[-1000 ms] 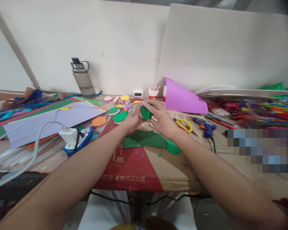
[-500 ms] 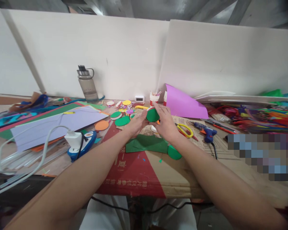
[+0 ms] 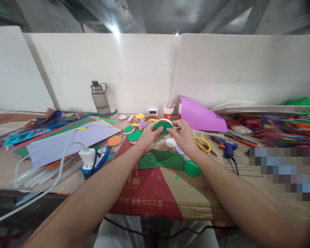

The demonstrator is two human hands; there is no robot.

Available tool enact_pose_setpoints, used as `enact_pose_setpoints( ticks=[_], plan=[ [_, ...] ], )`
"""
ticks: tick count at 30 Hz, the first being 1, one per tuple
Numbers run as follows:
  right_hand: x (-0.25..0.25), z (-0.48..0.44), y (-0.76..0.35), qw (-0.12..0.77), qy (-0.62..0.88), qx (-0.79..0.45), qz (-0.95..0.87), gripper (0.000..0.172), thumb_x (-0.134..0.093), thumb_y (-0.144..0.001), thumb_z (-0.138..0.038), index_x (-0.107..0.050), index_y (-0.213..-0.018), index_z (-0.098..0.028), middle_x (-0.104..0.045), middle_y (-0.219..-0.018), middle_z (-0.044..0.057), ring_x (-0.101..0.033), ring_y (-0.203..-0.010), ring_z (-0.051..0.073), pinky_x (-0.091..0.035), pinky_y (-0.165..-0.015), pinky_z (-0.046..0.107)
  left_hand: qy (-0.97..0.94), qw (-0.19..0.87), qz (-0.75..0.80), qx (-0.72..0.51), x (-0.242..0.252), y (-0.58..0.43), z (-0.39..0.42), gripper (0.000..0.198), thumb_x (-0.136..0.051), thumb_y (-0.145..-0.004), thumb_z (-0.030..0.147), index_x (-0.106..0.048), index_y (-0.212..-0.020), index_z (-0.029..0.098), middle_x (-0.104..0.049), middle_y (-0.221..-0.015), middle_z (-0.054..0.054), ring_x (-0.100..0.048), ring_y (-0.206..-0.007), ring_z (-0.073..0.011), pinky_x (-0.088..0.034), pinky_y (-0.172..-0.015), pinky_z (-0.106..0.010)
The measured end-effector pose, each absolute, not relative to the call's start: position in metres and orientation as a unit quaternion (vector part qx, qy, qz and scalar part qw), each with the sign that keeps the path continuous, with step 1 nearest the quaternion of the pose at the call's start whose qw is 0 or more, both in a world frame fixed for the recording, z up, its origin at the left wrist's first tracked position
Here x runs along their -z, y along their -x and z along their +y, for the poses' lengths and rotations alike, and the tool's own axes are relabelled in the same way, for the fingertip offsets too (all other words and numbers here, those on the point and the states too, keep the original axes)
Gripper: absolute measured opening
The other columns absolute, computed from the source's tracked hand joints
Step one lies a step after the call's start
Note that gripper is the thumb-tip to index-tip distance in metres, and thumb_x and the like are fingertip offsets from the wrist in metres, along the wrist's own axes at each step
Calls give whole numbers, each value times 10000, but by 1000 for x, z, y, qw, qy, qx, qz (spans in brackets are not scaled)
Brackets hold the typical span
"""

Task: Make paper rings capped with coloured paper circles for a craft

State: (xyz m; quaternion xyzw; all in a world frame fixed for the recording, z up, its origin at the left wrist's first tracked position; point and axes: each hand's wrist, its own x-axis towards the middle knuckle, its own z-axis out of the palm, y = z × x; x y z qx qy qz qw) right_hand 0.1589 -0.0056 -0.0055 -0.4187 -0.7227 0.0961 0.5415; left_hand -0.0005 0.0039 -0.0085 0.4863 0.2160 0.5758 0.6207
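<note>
Between my two hands is a green disc with a white layer and a thin red edge (image 3: 164,127), held above the table. My left hand (image 3: 150,136) grips its left side, the thumb across the green face. My right hand (image 3: 183,135) pinches its right side. Below lie a white disc (image 3: 171,142) and a lilac piece (image 3: 179,149), partly hidden by my right hand. Nearer to me are cut green paper (image 3: 162,159) and a green disc (image 3: 192,168). To the left lie a flat green disc (image 3: 134,135) and a green-and-white one (image 3: 129,130).
Yellow-handled scissors (image 3: 203,145) and a blue glue gun (image 3: 226,146) lie to the right. A blue power strip (image 3: 103,158) with a white plug and cable stands left, near lilac sheets (image 3: 74,141). Behind are a water bottle (image 3: 100,101), a paper cup (image 3: 168,112) and a purple sheet (image 3: 201,115).
The disc has tilted, so its white layer and top edge show more. My right hand's fingers have moved from over it to its right side. The camera view has tipped upward.
</note>
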Motion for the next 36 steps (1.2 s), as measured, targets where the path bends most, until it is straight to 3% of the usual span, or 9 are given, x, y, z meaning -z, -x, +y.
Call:
enact_pose_setpoints(
  ticks=[6,10,14,19,26,36],
  plan=[
    [5,-2,-157,554,435,-336,-625,285,-691,-714,-463,-603,-731,-193,-547,-655,-16,-464,-606,134,-379,-605,286,-480,635,254,-550,5,3,6,356,-767,-721,422,-673,-887,121,-710,-809,-60,-658,-679,-144,-555,-621,-268],
    [8,4,-157,565,399,-444,-569,481,-669,-657,-669,-557,-663,-201,-499,-587,-28,-437,-554,121,-352,-544,269,-463,636,285,-547,4,4,8,333,-741,-756,400,-677,-890,102,-723,-798,-84,-656,-623,-146,-528,-510,-234],
    [9,7,-157,575,386,-485,-534,589,-592,-653,-774,-581,-743,-192,-555,-661,-3,-488,-590,129,-398,-554,270,-417,645,305,-563,3,2,9,242,-708,-800,342,-678,-868,112,-729,-797,-85,-655,-613,-140,-533,-505,-235],
    [8,6,-158,551,404,-451,-574,464,-705,-636,-625,-615,-750,-184,-541,-596,-25,-473,-549,115,-381,-540,263,-421,647,302,-559,5,0,8,241,-730,-782,340,-676,-870,123,-727,-787,-73,-656,-615,-143,-533,-521,-236],
    [7,6,-158,566,368,-519,-525,428,-767,-571,-525,-632,-809,-197,-556,-644,-38,-475,-568,100,-418,-565,260,-393,698,265,-537,2,1,10,547,-557,-810,650,-681,-830,118,-728,-831,-122,-690,-813,-206,-564,-668,-295],
    [4,4,-154,585,322,-542,-511,346,-762,-599,-440,-607,-820,-223,-623,-772,-16,-521,-653,115,-464,-627,270,-429,655,251,-569,1,-2,5,474,-672,-743,605,-660,-820,138,-709,-822,-74,-665,-826,-179,-536,-687,-268]
  ],
)
